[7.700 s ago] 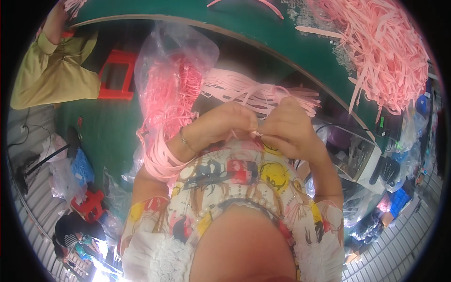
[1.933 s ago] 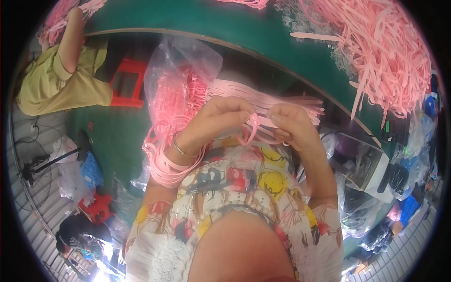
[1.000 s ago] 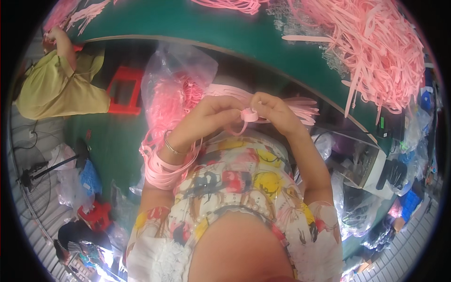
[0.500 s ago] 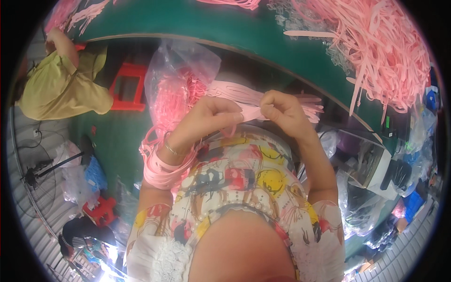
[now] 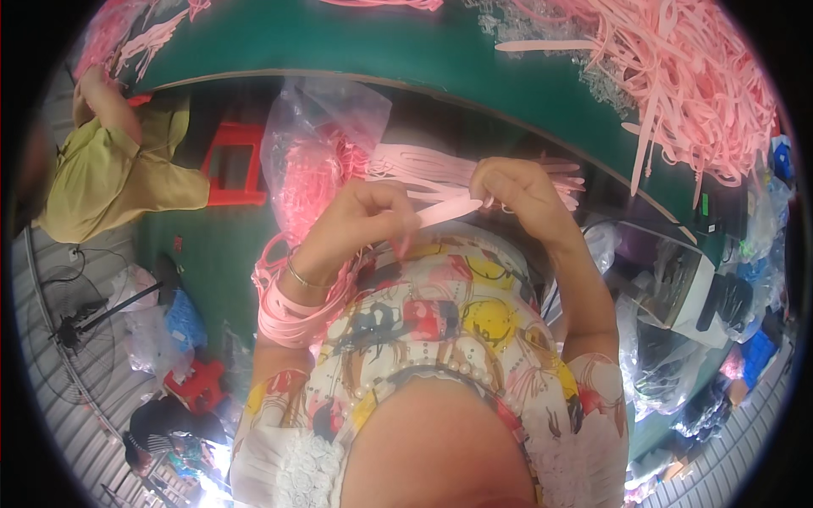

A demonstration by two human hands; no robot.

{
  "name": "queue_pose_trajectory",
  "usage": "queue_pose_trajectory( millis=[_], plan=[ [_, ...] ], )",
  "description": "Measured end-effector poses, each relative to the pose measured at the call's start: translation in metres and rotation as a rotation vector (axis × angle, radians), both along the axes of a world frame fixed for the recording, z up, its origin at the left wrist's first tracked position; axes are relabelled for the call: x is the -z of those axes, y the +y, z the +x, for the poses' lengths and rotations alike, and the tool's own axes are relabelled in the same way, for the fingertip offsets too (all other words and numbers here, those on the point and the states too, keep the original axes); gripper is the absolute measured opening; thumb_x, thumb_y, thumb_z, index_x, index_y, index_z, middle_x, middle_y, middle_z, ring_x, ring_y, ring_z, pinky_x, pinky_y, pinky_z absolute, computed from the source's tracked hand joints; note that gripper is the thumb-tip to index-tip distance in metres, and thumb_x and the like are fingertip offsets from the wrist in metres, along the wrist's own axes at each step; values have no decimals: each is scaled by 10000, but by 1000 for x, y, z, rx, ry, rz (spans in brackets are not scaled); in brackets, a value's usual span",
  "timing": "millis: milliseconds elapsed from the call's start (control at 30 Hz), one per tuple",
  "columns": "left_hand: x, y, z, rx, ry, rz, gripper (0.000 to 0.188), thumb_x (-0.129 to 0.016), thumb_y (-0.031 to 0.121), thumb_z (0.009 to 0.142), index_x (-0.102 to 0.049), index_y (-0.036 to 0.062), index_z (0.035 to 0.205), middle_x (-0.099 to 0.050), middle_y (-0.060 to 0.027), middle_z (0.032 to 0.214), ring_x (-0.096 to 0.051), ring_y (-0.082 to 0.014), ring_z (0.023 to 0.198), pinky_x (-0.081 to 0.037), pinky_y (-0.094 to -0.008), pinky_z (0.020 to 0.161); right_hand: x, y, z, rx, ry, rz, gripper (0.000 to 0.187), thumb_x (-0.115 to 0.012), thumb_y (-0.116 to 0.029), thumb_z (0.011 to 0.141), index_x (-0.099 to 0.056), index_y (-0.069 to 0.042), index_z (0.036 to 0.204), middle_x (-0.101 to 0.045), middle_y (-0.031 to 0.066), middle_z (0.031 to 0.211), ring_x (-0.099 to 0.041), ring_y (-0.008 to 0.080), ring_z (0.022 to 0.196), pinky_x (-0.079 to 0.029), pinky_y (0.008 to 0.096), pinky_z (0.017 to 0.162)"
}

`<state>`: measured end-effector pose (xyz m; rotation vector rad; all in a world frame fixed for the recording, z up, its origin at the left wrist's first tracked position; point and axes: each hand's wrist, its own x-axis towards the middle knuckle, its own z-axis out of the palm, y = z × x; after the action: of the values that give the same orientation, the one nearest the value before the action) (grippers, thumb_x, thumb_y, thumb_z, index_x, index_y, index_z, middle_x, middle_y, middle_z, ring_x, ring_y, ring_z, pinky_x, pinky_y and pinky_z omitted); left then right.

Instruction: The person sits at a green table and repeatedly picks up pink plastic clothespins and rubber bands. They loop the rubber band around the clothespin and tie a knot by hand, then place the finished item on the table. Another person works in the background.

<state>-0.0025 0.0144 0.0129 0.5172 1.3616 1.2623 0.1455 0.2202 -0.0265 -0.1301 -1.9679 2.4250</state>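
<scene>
A flat pink strap stretches between my hands, just above my lap. My left hand is closed on one part of it, fingers curled. At its other end, the thumb and fingers of my right hand pinch it; the pinched tip is partly hidden. Behind my hands lies a bundle of long pink straps, side by side. More pink straps hang in loops around my left forearm, below a bracelet. Left of the bundle, a clear plastic bag holds tangled pink strands.
A green table curves across the far side, with a large heap of pink straps at its right. A person in a yellow-green top is at the left, near a red stool. A fan stands at far left.
My hands have moved slightly apart, the left one going left, and more of the strap shows between them. The right fingers have shifted their pinch toward its end.
</scene>
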Motion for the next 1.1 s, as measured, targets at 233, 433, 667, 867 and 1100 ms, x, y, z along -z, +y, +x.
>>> queue_pose_trajectory(
  millis=[233, 433, 667, 867, 1100],
  plan=[
    [9, -1, -1, -8, -41, -7, 127, -631, 90, 801, -633, -11, 725, -542, -35, 734, -548, -108, 656, -425, -231, 595, -4, -1, 0, 5, 82, 84, 130, -547, -76, 899, -566, -6, 1007, -580, 27, 907, -524, 90, 817, -435, 243, 737],
    [12, -2, -2, -21, -55, 16, 112, -595, 55, 800, -626, -1, 708, -578, -31, 690, -562, -99, 625, -428, -226, 581, -4, 1, -1, -22, 66, 139, 133, -576, -78, 893, -554, -9, 1005, -549, 28, 958, -506, 113, 917, -407, 262, 823],
    [12, -4, -5, -6, -9, 43, 124, -571, 47, 796, -616, 5, 688, -584, -30, 661, -564, -94, 617, -426, -223, 582, -8, 2, -3, -30, 33, 219, 133, -581, -61, 863, -559, -3, 981, -555, 41, 947, -502, 123, 926, -393, 277, 848],
    [14, -8, -4, -16, -5, 22, 130, -555, 45, 785, -609, 4, 674, -583, -32, 681, -562, -95, 631, -413, -224, 580, -2, 1, -6, 35, 115, 311, 139, -567, -24, 823, -564, 7, 958, -604, 76, 886, -569, 147, 834, -454, 291, 773],
    [15, -4, -2, -12, -18, -8, 121, -559, 47, 765, -608, 8, 661, -555, -18, 679, -533, -94, 616, -398, -220, 588, -1, 2, -6, -3, 39, 287, 120, -598, -63, 851, -565, -10, 953, -574, 39, 921, -521, 125, 894, -412, 273, 820]
  ],
)
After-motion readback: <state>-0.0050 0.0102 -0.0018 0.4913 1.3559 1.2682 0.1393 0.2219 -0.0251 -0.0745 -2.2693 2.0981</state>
